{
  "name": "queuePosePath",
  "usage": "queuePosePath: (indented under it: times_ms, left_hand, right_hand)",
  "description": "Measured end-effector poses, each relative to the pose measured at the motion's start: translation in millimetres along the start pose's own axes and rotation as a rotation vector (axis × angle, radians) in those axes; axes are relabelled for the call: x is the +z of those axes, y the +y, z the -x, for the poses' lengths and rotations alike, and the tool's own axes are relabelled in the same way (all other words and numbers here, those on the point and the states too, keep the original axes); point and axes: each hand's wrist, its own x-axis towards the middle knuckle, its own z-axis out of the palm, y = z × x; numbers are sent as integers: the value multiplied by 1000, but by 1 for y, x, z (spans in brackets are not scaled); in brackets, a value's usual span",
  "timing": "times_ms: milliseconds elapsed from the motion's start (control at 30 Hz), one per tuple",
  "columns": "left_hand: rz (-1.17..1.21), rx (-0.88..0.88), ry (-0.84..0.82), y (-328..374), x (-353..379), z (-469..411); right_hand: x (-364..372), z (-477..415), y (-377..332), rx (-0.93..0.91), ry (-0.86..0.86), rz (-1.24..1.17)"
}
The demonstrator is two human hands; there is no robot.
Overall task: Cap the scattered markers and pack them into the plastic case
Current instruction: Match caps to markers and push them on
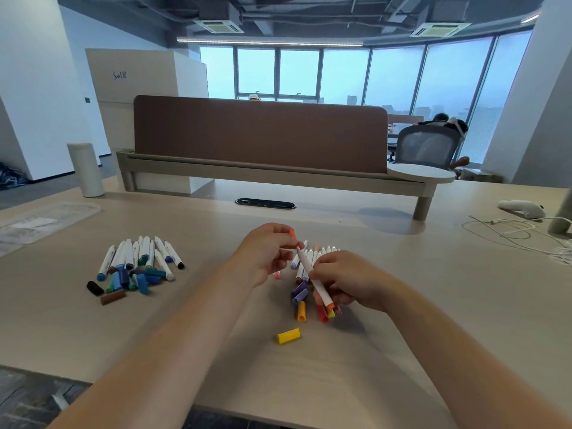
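My right hand (pixel 342 281) grips a white-barrelled marker (pixel 312 275) with an orange end, tilted up to the left. My left hand (pixel 267 250) pinches an orange cap (pixel 292 234) close to the marker's upper tip. Under my hands lies a row of white markers (pixel 323 250) with loose purple caps (pixel 299 291), an orange cap (pixel 301 311) and a red cap (pixel 322 313). A yellow cap (pixel 288 335) lies alone nearer to me. To the left is a second pile of white markers (pixel 140 253) with blue, green, black and brown caps (pixel 130 281). No plastic case is in view.
A brown divider screen (pixel 260 134) stands across the desk's far side, with a cable port (pixel 265 203) in front of it. A white controller (pixel 521 209) and white cable (pixel 513 232) lie at the right. A white roll (pixel 86 170) stands at the left.
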Motion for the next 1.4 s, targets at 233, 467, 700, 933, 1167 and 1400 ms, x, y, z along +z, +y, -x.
queuePosePath:
  times_ms: [233,467,700,933,1167,1400]
  left_hand:
    - [-88,28,-26,-3,2,3]
    - [-166,49,3,-8,7,4]
    - [-160,83,87,-5,4,-1]
    - [-178,42,191,14,-24,-19]
    - [-100,-59,221,9,-35,-25]
    - [-277,0,120,5,-14,-16]
  right_hand:
    - [1,-1,-1,4,9,-21]
    - [1,-5,-8,-30,92,32]
    - [11,-16,-22,-109,182,238]
    - [28,-65,-32,22,300,259]
    - [35,-92,-44,120,333,450]
    - [25,-92,-36,83,354,440]
